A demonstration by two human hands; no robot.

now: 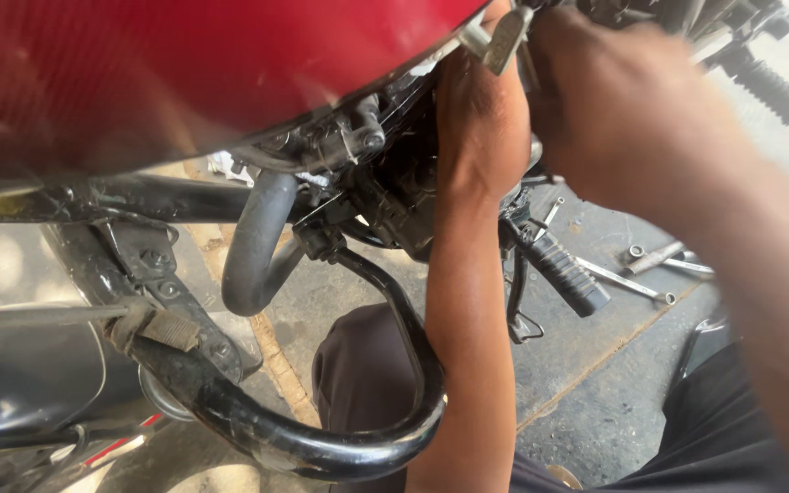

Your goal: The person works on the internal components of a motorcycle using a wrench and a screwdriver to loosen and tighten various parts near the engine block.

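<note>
A motorcycle fills the view, with its red fuel tank (184, 64) across the top and the dark engine parts (394, 192) below it. My left hand (478, 119) reaches up from below and lies flat against the engine just under the tank's edge; its fingertips are hidden. My right hand (618, 91) comes in from the right, blurred, with its fingers closed at a silver metal tool (502, 36) that pokes out between the two hands near the tank's rim.
A black tubular crash guard (321, 447) loops in front of my left forearm. A ribbed footpeg (566, 274) sticks out to the right of it. Spanners (650, 265) lie on the concrete floor. A rubber handlebar grip (773, 89) is at top right.
</note>
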